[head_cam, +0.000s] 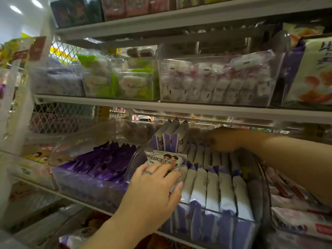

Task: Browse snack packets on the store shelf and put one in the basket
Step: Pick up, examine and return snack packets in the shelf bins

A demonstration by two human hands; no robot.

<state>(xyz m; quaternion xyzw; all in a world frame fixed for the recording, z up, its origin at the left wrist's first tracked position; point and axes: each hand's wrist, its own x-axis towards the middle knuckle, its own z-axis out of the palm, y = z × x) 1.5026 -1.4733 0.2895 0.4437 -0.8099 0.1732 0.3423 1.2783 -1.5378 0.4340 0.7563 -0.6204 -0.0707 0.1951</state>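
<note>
Left of the clear plastic bin of white-and-purple stick packets [138,155], dark purple foil packets [100,162] stand on edge in a neighbouring clear bin [75,184], tops up so they can be flicked through. At the stick-packet bin's near left corner, the left hand [154,187] pinches a small white packet printed with two cartoon faces [164,159]. The fingers lie over its front and the thumb beneath, and it is tilted face-up, probably for reading. Toward that bin's back right, the right hand [224,141] reaches among the rear packets; shadow and blur hide its grip. No basket shows.
</note>
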